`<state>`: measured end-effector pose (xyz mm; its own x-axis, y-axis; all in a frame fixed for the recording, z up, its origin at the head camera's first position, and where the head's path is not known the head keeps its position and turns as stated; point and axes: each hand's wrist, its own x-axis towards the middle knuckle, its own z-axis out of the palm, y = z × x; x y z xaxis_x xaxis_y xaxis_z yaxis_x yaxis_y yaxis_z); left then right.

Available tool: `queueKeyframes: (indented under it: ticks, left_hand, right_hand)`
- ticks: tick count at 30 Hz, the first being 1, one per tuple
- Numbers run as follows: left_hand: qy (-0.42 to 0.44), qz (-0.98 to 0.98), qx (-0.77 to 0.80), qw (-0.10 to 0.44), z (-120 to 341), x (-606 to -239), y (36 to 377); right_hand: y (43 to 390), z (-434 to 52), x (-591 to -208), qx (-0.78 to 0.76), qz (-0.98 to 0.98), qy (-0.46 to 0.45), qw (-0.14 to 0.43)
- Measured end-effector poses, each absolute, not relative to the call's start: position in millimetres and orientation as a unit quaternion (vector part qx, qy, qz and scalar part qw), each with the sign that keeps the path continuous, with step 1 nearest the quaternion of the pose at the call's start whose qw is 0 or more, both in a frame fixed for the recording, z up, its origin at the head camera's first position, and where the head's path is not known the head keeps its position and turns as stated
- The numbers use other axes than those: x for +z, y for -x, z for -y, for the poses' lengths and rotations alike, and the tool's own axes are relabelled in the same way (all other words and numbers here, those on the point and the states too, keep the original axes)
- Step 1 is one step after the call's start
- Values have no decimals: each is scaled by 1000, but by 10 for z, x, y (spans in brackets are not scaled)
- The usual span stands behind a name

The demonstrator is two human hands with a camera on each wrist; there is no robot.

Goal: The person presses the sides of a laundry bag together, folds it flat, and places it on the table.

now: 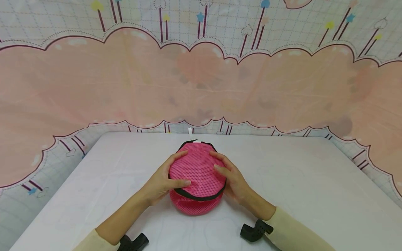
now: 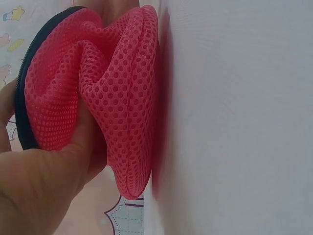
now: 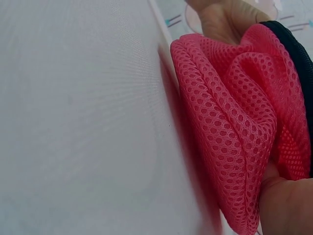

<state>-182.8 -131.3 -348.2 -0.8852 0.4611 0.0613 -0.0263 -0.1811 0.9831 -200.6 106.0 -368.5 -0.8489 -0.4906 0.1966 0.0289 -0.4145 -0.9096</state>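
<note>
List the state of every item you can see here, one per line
Pink mesh bag: lying on the table, crumpled, squeezed from both sides.
Black zipper: appears closed along the rim.
Left hand: gripping the bag's left side.
Right hand: gripping the bag's right side.
White table: supporting the bag.

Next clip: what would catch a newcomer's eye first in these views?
A bright pink mesh pouch with a black zipper edge sits mid-table on the white tabletop. The left hand and right hand press in on it from either side, bunching the mesh into folds, as the wrist views show. Behind hangs a pink cloud-patterned curtain.
</note>
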Motion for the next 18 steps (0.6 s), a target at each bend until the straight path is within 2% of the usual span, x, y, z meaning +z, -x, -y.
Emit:
queueKeyframes:
  ticks: [18]
  left_hand:
    - [-166, -590, 772, 165, 1294, -3556, 1819]
  right_hand:
    - [1984, -1083, -3679, -811, -510, 231, 171]
